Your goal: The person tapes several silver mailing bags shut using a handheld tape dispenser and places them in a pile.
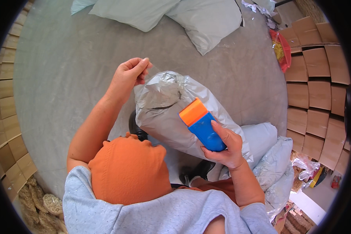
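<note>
My left hand [134,70] is raised at the far end of a stuffed silvery plastic sack [175,122]. Its thumb and fingers pinch a thin clear strip [155,68], which runs towards the sack's gathered top; where it ends is hard to make out. In my right hand [228,146] is a blue plastic tool with an orange end [201,125], possibly a tape dispenser. The tool is held over the sack's side, its orange end pointing up and left. The sack lies slanted in front of me, creased, with a dark slit near its top.
More filled grey sacks lie at the top [204,23] and at right [260,140]. Stacked cardboard boxes [316,61] line the right side, others [8,105] the left. A red net bag [282,52] sits by the right stack. Orange knit fabric [128,169] blocks the lower-left view.
</note>
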`<act>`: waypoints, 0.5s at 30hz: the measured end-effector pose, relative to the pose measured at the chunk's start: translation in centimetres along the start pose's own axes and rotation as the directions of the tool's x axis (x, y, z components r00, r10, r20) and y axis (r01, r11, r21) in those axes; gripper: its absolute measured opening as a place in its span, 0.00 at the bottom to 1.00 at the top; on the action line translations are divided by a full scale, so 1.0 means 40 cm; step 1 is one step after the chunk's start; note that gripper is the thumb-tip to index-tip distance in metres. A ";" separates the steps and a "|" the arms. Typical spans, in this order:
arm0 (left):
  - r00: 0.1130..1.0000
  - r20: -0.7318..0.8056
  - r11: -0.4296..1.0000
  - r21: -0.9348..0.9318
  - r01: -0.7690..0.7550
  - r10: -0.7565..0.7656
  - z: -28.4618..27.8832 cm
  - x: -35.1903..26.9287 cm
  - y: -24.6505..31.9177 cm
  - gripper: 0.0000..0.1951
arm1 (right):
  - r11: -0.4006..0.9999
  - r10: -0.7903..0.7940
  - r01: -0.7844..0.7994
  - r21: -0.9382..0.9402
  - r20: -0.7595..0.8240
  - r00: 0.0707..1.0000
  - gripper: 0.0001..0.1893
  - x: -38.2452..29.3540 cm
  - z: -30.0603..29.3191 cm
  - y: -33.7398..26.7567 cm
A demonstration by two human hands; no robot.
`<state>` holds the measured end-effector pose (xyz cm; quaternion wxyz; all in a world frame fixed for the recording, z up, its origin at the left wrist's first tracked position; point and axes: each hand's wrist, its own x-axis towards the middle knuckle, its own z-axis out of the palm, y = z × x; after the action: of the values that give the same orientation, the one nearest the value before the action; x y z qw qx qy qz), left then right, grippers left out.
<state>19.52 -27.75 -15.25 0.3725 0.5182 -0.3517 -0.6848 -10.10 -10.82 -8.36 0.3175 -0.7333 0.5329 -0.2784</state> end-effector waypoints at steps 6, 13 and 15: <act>0.986 0.061 0.570 0.810 -0.140 0.156 0.006 0.037 -0.184 0.16 | 0.992 0.087 -0.074 -0.101 0.137 0.987 0.38 0.040 -0.001 -0.048; 0.933 0.341 0.861 0.433 -0.267 0.118 0.060 -0.059 -0.089 0.31 | 0.986 0.155 -0.147 -0.078 0.117 0.981 0.38 0.053 -0.011 -0.037; 0.891 0.448 0.746 0.567 -0.348 0.076 0.068 -0.070 -0.158 0.32 | 0.975 0.219 -0.220 -0.015 0.165 0.962 0.38 0.071 -0.017 -0.041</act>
<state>16.46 -22.03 -18.89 0.1736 0.4187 -0.6871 -0.5679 -8.85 -13.27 -6.47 0.3911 -0.6896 0.5821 -0.1804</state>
